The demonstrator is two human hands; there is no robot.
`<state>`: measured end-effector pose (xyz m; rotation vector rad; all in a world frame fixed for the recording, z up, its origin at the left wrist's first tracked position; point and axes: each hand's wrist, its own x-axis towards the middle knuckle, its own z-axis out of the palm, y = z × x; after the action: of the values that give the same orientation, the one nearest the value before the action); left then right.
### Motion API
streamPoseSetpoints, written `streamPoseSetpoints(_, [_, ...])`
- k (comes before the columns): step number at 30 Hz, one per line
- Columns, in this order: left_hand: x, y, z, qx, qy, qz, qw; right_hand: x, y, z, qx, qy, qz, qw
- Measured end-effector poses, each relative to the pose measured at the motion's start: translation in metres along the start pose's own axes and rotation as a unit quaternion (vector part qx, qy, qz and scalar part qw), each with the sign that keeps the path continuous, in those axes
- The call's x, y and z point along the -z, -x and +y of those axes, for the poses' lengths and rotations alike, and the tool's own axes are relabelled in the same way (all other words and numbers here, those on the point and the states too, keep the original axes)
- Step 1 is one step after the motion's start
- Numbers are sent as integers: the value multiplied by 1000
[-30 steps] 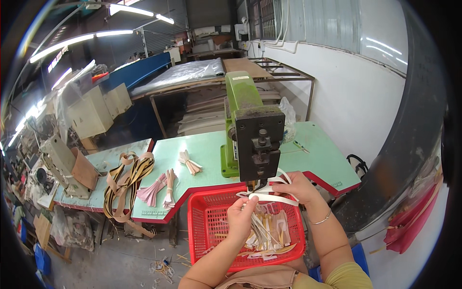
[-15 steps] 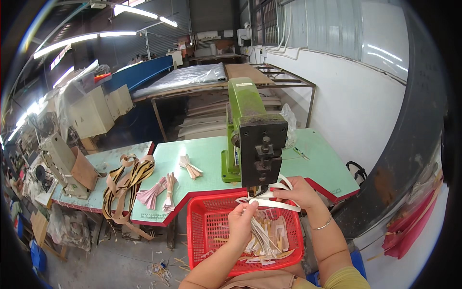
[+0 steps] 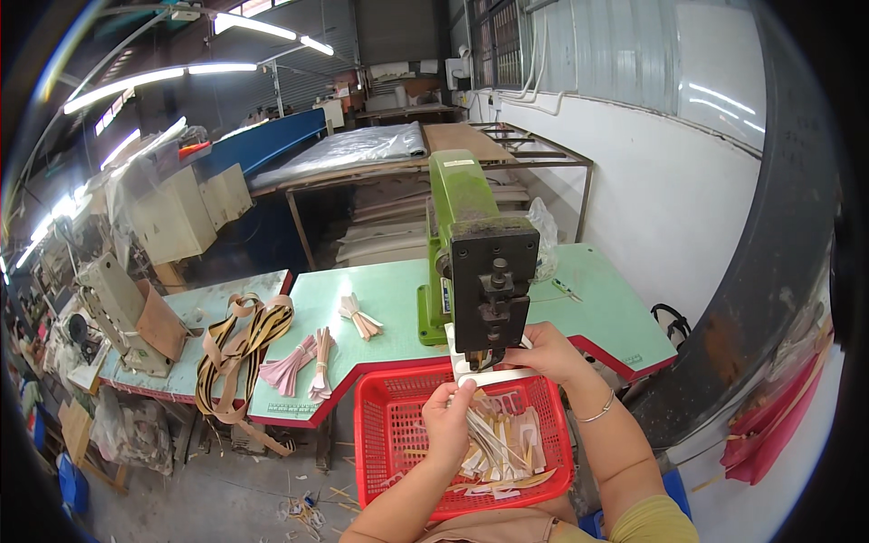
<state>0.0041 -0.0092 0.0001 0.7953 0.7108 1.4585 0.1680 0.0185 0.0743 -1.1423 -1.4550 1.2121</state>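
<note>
My left hand (image 3: 445, 423) pinches a white strap (image 3: 509, 374) between thumb and fingers, just in front of the black head of a green industrial machine (image 3: 457, 195). On the strap's other side, my right hand (image 3: 550, 355) grips it with curled fingers, right beside the machine head. The strap passes under the machine's foot (image 3: 480, 359), and a white length also rises behind the head's left edge. Below both hands stands a red plastic basket (image 3: 385, 398), holding a heap of cut white and tan strips (image 3: 507, 443).
Bundles of pale strips (image 3: 360, 317) and pink strips (image 3: 288, 366) lie on the green tabletop (image 3: 389, 299). Striped webbing (image 3: 240, 348) hangs off its left end. Small green-handled snips (image 3: 566, 290) rest on the right. A grey column (image 3: 724, 362) stands close at right.
The white strap's loops by my right hand have drawn in, and a strap length now shows at the head's left side. My right hand has shifted slightly left, toward the head.
</note>
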Motion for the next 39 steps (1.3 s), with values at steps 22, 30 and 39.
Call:
streamPoseSetpoints(22, [33, -3, -11, 48, -73, -87, 992, -52, 29, 63, 57, -240, 245, 938])
streamPoseSetpoints(30, [14, -7, -30, 146, -56, -169, 973, -74, 62, 93, 50, -273, 195, 941])
streamPoseSetpoints(39, [19, -14, -5, -40, -328, -280, 901, 8, 39, 33, 77, 227, 25, 971])
